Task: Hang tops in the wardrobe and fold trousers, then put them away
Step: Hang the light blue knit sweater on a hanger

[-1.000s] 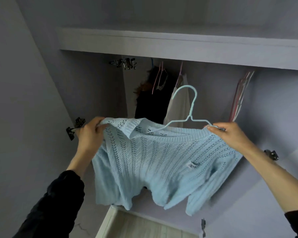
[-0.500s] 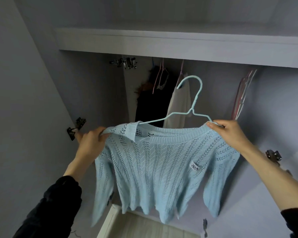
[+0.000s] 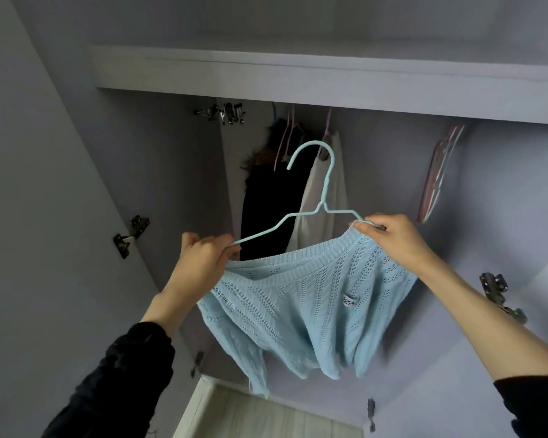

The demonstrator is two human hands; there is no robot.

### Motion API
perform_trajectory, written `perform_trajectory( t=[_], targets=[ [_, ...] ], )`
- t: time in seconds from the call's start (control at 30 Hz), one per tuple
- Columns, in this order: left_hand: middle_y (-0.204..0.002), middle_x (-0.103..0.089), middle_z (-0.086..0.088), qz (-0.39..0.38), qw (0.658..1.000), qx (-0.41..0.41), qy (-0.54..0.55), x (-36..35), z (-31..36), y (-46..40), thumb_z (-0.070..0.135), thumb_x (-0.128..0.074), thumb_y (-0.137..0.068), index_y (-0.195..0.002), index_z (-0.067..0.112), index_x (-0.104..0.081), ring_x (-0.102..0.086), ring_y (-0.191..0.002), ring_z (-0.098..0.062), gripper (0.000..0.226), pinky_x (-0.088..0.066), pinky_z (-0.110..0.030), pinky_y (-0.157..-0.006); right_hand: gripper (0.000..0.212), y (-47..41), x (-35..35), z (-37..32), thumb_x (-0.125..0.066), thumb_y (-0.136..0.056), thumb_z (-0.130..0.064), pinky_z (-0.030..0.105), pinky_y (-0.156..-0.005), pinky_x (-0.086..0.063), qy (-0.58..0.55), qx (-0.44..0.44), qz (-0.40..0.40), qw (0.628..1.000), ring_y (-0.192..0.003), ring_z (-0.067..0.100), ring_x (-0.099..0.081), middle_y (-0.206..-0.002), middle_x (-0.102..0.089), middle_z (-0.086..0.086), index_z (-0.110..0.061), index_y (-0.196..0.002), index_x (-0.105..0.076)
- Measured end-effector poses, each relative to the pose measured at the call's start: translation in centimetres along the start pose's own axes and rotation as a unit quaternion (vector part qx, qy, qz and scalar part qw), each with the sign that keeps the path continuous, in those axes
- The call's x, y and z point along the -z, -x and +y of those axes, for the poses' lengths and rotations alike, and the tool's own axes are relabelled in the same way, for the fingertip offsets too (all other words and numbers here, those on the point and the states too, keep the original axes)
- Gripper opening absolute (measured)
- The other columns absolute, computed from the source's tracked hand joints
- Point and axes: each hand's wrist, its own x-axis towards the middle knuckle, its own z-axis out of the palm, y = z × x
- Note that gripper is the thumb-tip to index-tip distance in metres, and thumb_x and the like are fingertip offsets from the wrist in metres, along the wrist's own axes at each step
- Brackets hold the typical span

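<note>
- Left hand [image 3: 203, 260], centre-left of the frame: fingers curled round the left arm of the pale blue wire hanger [image 3: 325, 197] and pinching the left shoulder of the light blue open-knit sweater [image 3: 301, 305].
- Right hand [image 3: 393, 238], centre-right: fingers curled, clamping the hanger's right arm together with the sweater's right shoulder.
- The hands are apart, one at each end of the hanger.
- The sweater droops between and below the hands at centre frame; its neckline sags beneath the exposed hanger wire. A small label is visible on its right side.
- The hanger hook points up, in front of the open lilac wardrobe [image 3: 298, 71], not engaged on anything.
- Behind the hook, upper centre: a black garment [image 3: 266, 203] and a white garment [image 3: 314, 210] hang side by side.
- Upper right: a bunch of empty pink hangers [image 3: 437, 175].
- Metal door hinges [image 3: 130, 235] at the left and right edges.
- Dark sleeves cover both forearms in the lower corners.
</note>
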Motion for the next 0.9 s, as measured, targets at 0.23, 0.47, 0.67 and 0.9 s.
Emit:
perform_trajectory(
  t=[0.23,0.47,0.67,0.9],
  targets=[
    [-0.049,-0.045,0.016,-0.053,0.998,0.004,0.047,-1.4,0.3,0.1,0.026,-0.056,-0.093,-0.099,0.009,-0.056,-0.033,-0.043,0.002,0.018,-0.026,-0.03,-0.072,0.025,0.3,-0.3,0.1,-0.063,-0.089,-0.021,0.013,-0.052,-0.028,0.08,0.04,-0.012,0.996,-0.052,0.001,-0.036,-0.059,-0.036,-0.002,0.002,-0.085,-0.071],
    [-0.088,-0.05,0.014,-0.08,0.988,0.05,0.121,-1.3,-0.1,0.1,0.042,-0.06,-0.084,-0.121,0.018,-0.052,-0.048,-0.075,0.006,0.045,-0.021,-0.026,-0.083,0.03,0.7,-0.7,1.3,-0.064,-0.088,-0.023,0.021,-0.054,-0.024,0.05,0.013,0.0,0.999,-0.053,0.005,-0.032,-0.059,-0.036,0.0,0.006,-0.08,-0.067],
    [-0.104,-0.066,-0.003,-0.062,0.989,0.091,0.096,0.5,-2.5,1.0,0.016,-0.061,-0.09,-0.121,0.009,-0.061,-0.062,-0.095,-0.021,0.032,-0.04,-0.021,-0.081,0.031,0.9,0.5,2.8,-0.066,-0.084,-0.028,0.027,-0.062,-0.03,-0.001,-0.014,0.026,1.0,-0.067,0.011,-0.038,-0.074,-0.06,0.03,0.002,-0.089,-0.072],
    [-0.074,-0.07,-0.005,-0.016,0.991,0.115,0.07,0.4,-1.6,0.5,0.009,-0.063,-0.088,-0.097,0.01,-0.073,-0.059,-0.063,-0.021,0.013,-0.034,-0.019,-0.057,0.031,0.9,0.6,2.7,-0.064,-0.088,-0.019,0.02,-0.05,-0.022,0.035,0.007,0.024,0.999,-0.051,0.006,-0.027,-0.054,-0.031,0.0,-0.001,-0.063,-0.06]
  ],
)
